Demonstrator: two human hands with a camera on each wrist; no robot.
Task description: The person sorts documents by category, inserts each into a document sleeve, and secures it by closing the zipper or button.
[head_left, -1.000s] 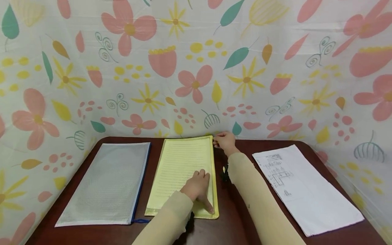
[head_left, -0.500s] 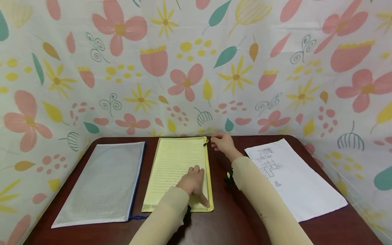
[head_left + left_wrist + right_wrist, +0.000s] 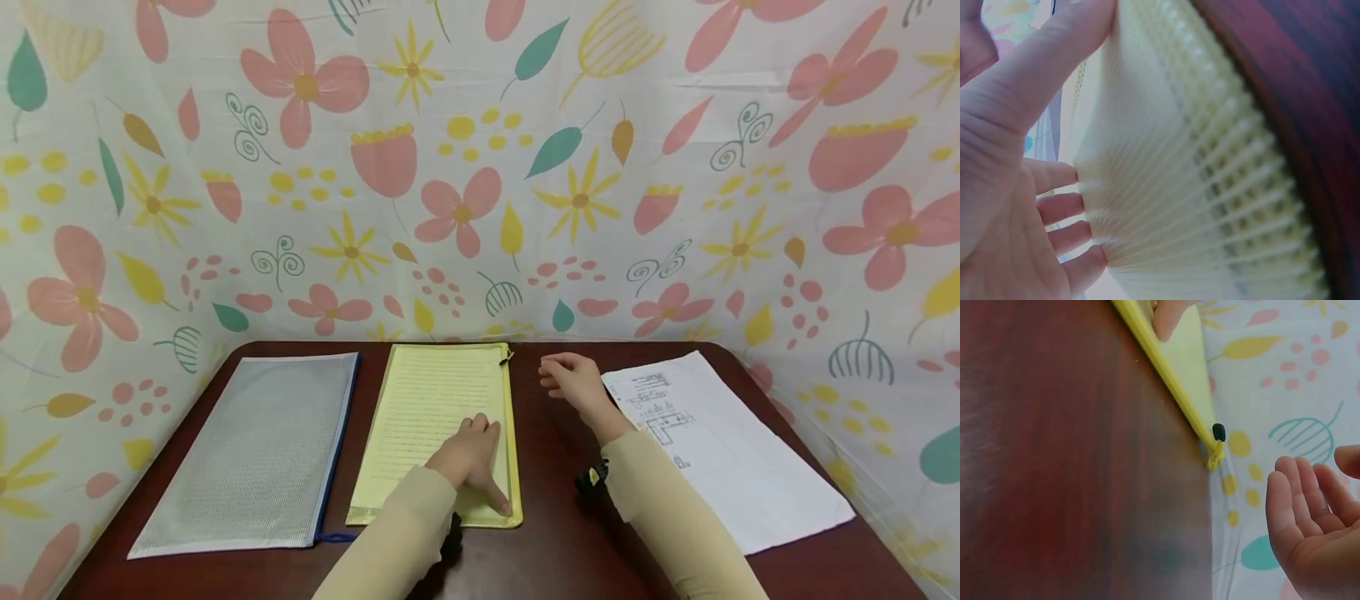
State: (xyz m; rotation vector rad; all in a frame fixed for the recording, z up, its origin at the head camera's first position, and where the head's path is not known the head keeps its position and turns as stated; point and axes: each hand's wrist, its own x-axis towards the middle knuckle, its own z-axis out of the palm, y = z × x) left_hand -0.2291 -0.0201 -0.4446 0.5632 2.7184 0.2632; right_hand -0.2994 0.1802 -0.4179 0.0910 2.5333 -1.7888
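Observation:
A yellow mesh zip pouch (image 3: 420,408) lies flat in the middle of the table, with a sheet of lines of text showing through it. My left hand (image 3: 474,454) rests on its near right part, thumb and fingers spread. In the left wrist view the fingertips (image 3: 1088,262) press into the mesh, which puckers around them. The zip's black pull (image 3: 506,358) sits at the pouch's far right corner. To the right of that corner is my right hand (image 3: 576,385), apart from the pouch, fingers loosely bent and holding nothing.
On the left lies a whitish mesh zip pouch (image 3: 247,458) with a blue zip edge and a blue loop (image 3: 337,537). White paper with a printed drawing (image 3: 738,458) lies at the right. A flowered curtain (image 3: 480,275) stands behind the table's far edge.
The right hand has let go of the zip pull at the pouch's far right corner and moved right and nearer. The left hand stays on the yellow pouch. The head view has shifted slightly.

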